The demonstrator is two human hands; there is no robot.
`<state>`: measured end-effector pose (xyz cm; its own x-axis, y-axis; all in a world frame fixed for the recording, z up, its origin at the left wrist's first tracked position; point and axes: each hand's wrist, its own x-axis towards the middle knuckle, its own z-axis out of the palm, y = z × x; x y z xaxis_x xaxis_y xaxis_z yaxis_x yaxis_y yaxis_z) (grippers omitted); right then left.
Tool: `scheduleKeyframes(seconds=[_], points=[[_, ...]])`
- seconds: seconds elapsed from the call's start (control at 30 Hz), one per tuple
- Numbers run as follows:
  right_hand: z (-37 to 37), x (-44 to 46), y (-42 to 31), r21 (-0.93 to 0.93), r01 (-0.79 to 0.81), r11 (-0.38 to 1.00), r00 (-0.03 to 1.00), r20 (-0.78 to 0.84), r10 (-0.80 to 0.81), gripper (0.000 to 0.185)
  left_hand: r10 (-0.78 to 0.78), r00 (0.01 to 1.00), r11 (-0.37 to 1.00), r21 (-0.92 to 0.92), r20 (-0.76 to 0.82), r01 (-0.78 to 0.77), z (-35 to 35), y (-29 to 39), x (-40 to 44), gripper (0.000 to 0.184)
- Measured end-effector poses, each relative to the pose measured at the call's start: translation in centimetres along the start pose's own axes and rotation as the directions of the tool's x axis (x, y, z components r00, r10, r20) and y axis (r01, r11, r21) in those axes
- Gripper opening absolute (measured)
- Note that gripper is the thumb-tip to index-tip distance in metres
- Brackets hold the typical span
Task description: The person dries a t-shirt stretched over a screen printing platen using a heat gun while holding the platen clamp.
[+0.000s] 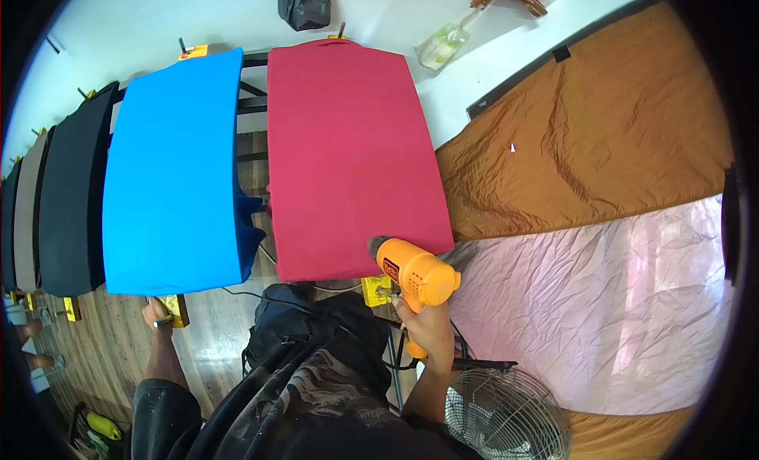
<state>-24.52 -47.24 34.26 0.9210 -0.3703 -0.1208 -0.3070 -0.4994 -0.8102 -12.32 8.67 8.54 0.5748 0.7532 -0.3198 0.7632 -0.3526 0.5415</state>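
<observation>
My right hand (427, 329) is wrapped around the handle of an orange heat gun (417, 274). The dark nozzle points left, over the near right part of a board covered in red fabric (352, 151); whether it touches the cloth I cannot tell. My left hand (156, 311) is closed at the near end of a board covered in blue fabric (174, 175), beside a yellow bracket (175, 310). What its fingers grip is too small to make out. A dark cord (273, 298) runs across my front.
Black (75, 195) and brown (30, 215) covered boards stand in a row at left. A floor fan (506, 416) is close at lower right. Orange-brown cloth (601, 112) and pale pink cloth (569, 302) spread at right. Another person's hand (33, 328) shows at far left.
</observation>
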Motion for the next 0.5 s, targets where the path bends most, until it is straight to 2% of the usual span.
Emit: scheduleKeyframes(seconds=[0.07, 0.1, 0.2, 0.23, 0.3, 0.33, 0.37, 0.47, 0.5], points=[[0.2, 0.2, -0.8, -0.055, 0.026, 0.998, 1.0, 0.01, -0.025, 0.023, -0.03, 0.999, 0.998, -0.05, -0.039, 0.028, 0.5, -0.6, 0.4, 0.069], [0.3, 0.4, -1.1, -0.081, 0.041, 0.996, 0.999, 0.012, -0.04, 0.023, -0.005, 0.999, 1.0, -0.011, -0.049, 0.005, 0.7, -1.0, 0.9, 0.068], [0.4, 0.2, 0.3, 0.039, -0.084, 0.996, 0.996, -0.005, 0.084, 0.024, 0.024, 0.999, 0.998, -0.049, -0.027, -0.025, 1.0, -2.1, 1.6, 0.07], [0.4, 0.3, 0.1, -0.009, -0.058, 0.998, 0.998, 0.009, 0.058, 0.024, 0.084, 0.996, 0.993, -0.078, 0.006, -0.083, 0.9, -2.3, 1.7, 0.07], [0.4, 0.5, -0.2, -0.103, -0.002, 0.995, 0.999, 0.032, 0.005, 0.025, -0.006, 0.998, 0.999, -0.039, 0.055, 0.008, 0.2, -1.4, 1.3, 0.072], [0.4, 0.5, 0.4, -0.047, -0.046, 0.998, 0.999, 0.024, 0.048, 0.025, -0.05, 0.996, 0.998, -0.02, 0.081, 0.052, 0.1, -0.9, 0.9, 0.075], [0.5, 0.3, 1.5, 0.009, -0.09, 0.996, 0.996, 0.02, 0.09, 0.024, -0.011, 1.0, 1.0, -0.024, 0.024, 0.011, 0.9, -2.2, 1.8, 0.075], [0.5, 0.8, 0.6, 0.013, -0.144, 0.989, 0.989, 0.042, 0.144, 0.024, 0.044, 0.999, 0.998, 0.043, 0.012, -0.044, -0.7, 1.7, -1.8, 0.07], [0.4, 1.0, 0.3, 0.0, -0.137, 0.991, 0.989, 0.06, 0.137, 0.023, 0.022, 0.998, 1.0, -0.007, 0.059, -0.022, -1.3, 2.9, -2.8, 0.068]])
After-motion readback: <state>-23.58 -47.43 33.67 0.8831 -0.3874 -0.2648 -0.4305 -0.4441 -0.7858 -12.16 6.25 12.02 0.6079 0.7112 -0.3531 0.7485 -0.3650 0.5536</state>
